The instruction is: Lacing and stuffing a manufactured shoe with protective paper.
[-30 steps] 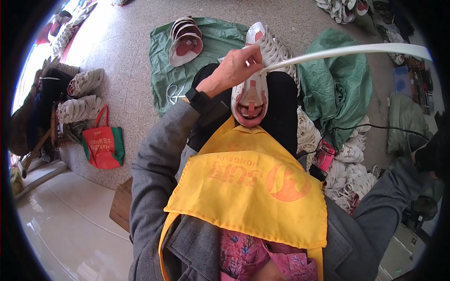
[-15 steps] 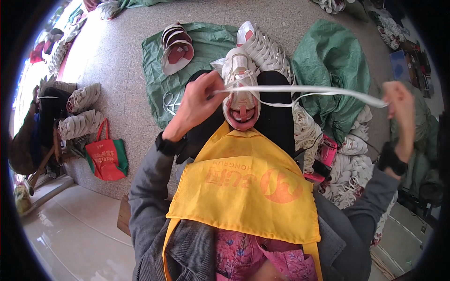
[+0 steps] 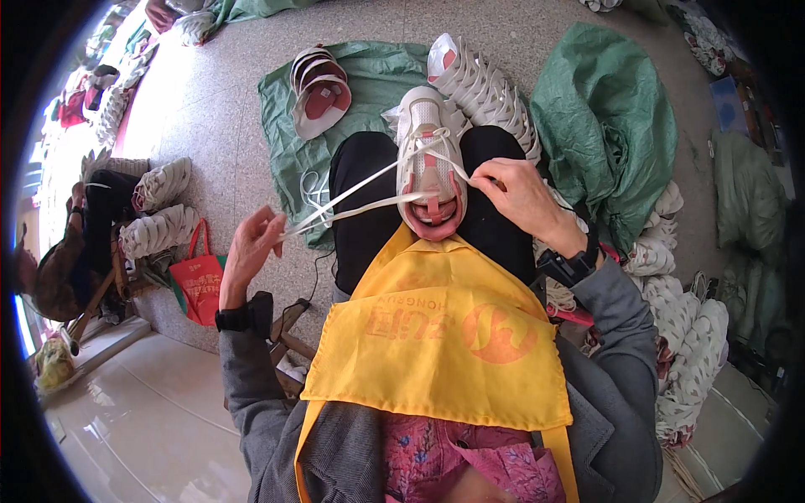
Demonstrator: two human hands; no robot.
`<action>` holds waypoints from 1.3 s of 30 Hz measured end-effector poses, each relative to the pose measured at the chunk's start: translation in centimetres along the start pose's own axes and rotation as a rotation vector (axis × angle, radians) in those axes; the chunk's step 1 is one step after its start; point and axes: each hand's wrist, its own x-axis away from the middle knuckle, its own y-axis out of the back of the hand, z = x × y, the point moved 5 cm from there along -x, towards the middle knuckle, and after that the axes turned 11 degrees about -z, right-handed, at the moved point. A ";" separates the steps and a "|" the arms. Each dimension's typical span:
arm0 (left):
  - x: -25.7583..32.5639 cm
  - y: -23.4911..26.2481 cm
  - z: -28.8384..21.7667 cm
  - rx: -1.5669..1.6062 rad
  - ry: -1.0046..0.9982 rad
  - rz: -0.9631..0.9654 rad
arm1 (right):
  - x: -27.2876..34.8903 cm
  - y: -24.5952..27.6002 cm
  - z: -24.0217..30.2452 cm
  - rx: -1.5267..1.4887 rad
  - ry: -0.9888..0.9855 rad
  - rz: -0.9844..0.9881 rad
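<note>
Though between hands (image 3: 251, 245) (image 3: 521, 198), shoe (image 3: 430, 174) nearer right.

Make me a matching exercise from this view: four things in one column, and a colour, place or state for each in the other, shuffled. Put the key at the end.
Things
1. Apron
2. Shoelace
3. Tote bag
4. Sneaker upper

Descriptions
A. White, pinched in the left hand and the right hand
B. White and pink, with the toe pointing forward
C. Yellow, with orange print
D. Red and green, off to the left

Right pairs: 1-C, 2-A, 3-D, 4-B
</note>
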 end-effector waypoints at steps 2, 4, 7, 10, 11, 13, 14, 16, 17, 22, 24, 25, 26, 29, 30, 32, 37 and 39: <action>0.0 1.0 1.6 -0.282 0.024 -0.086 | -0.5 0.0 0.0 -0.009 -0.044 -0.037; -0.2 0.0 1.5 -0.452 -0.075 -0.038 | -1.4 -0.3 -0.3 -0.019 -0.082 -0.088; -0.6 -2.5 -1.1 -0.559 -0.189 0.022 | -3.2 -0.8 -1.0 -0.049 -0.131 -0.173; -0.8 -5.4 -7.3 -0.631 -0.470 -0.055 | -5.0 -1.7 -2.4 -0.100 -0.142 -0.256; -0.8 -6.2 -9.0 -0.631 -0.497 -0.058 | -5.5 -2.1 -2.6 -0.108 -0.158 -0.234; -0.9 -7.7 -11.6 -0.625 -0.555 -0.062 | -6.2 -2.7 -2.7 -0.115 -0.192 -0.190; -0.7 -8.1 -12.5 -0.573 -0.605 -0.065 | -6.3 -2.9 -2.7 -0.120 -0.206 -0.188; -0.1 -9.0 -13.2 -0.484 -0.540 0.051 | -6.2 -3.1 -3.0 -0.127 -0.238 -0.185; 0.2 -9.3 -13.2 -0.438 -0.508 0.110 | -6.2 -3.2 -3.2 -0.137 -0.248 -0.186; 0.5 -8.4 -13.1 -0.456 -0.605 -0.116 | -6.2 -3.5 -3.6 -0.235 -0.383 -0.134; 0.5 -8.5 -13.7 -0.443 -0.655 -0.209 | -6.1 -3.7 -3.8 -0.253 -0.363 -0.161; 0.3 -8.8 -13.8 -0.391 -0.615 -0.229 | -6.1 -3.9 -3.7 -0.262 -0.351 -0.173; 0.0 -9.2 -14.0 -0.339 -0.577 -0.247 | -6.1 -4.0 -3.7 -0.269 -0.342 -0.174; -2.0 -10.9 -14.1 -0.202 -0.544 -0.235 | -5.9 -4.3 -3.5 -0.300 -0.335 -0.178; -3.0 -11.6 -13.9 -0.158 -0.548 -0.220 | -5.8 -4.4 -3.4 -0.315 -0.345 -0.180; -5.0 -13.1 -13.3 -0.139 -0.641 -0.249 | -5.7 -4.6 -3.6 -0.356 -0.375 -0.181; -8.2 -16.0 -12.3 -0.061 -0.625 -0.220 | -5.4 -5.1 -4.4 -0.459 -0.430 -0.172; -8.8 -16.6 -12.0 -0.036 -0.613 -0.212 | -5.3 -5.1 -4.3 -0.455 -0.391 -0.186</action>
